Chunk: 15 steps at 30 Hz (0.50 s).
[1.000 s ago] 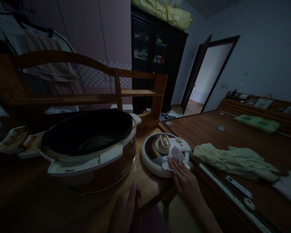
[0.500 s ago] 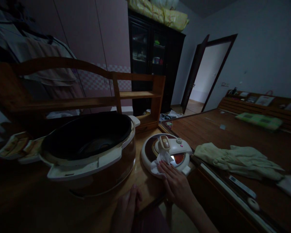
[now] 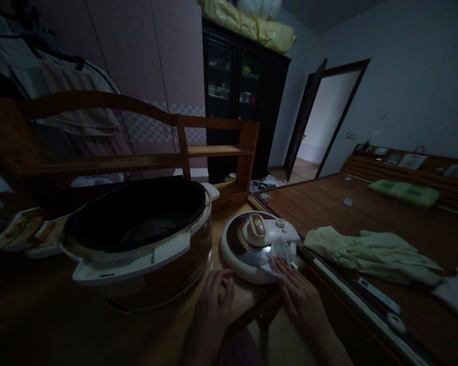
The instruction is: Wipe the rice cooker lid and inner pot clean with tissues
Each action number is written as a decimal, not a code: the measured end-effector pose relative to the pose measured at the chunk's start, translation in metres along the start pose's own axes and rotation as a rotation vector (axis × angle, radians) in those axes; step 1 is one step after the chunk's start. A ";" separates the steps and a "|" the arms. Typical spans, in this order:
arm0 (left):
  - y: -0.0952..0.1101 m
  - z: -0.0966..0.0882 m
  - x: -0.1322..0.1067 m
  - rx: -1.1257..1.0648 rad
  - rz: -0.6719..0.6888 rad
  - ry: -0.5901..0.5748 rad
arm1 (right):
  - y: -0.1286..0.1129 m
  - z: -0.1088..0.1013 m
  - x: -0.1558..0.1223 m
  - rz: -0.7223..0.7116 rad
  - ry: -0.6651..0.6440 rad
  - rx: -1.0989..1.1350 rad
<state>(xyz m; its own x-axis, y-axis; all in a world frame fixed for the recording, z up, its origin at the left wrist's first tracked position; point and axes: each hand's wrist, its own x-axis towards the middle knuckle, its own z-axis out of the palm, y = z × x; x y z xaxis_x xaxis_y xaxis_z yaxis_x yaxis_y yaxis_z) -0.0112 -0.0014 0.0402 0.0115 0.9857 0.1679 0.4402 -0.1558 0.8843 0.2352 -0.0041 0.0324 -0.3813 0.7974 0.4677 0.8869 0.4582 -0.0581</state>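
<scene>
A round pressure-cooker lid (image 3: 248,264), white-rimmed with a brown and shiny top, lies on the wooden table (image 3: 238,300). My right hand (image 3: 299,292) presses a crumpled white tissue (image 3: 282,250) against the lid's near right edge, fingers together over it. Loosely curled, my left hand (image 3: 213,300) is close to the lid's near left side, and nothing shows in its fingers. To the left stands the cooker body (image 3: 183,262), topless, its dark inner pot (image 3: 137,213) showing.
A wooden shelf rack (image 3: 217,150) rises behind the cooker. At far left are some stained, pale pieces (image 3: 26,231). On the right, a brown bed surface (image 3: 328,198) carries a pale green cloth (image 3: 366,251) and a white remote (image 3: 379,295).
My right hand has slid the tissue rightward and nearer, from the lid's middle to its right edge. My left hand has moved up and slightly right, closer to the lid.
</scene>
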 end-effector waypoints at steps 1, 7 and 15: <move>0.007 0.003 0.009 0.030 0.076 0.010 | -0.001 -0.001 -0.002 0.000 0.005 0.004; 0.049 0.018 0.094 0.367 0.547 -0.084 | 0.000 -0.004 -0.021 0.082 0.109 0.094; 0.078 0.041 0.176 0.824 0.774 -0.339 | 0.021 -0.001 -0.075 0.483 0.378 0.109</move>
<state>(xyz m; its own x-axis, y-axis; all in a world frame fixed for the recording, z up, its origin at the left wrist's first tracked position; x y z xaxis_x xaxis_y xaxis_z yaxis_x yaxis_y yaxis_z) 0.0621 0.1627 0.1204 0.7135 0.6325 0.3016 0.6564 -0.7539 0.0283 0.2821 -0.0544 -0.0029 0.1926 0.7398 0.6447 0.8968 0.1340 -0.4217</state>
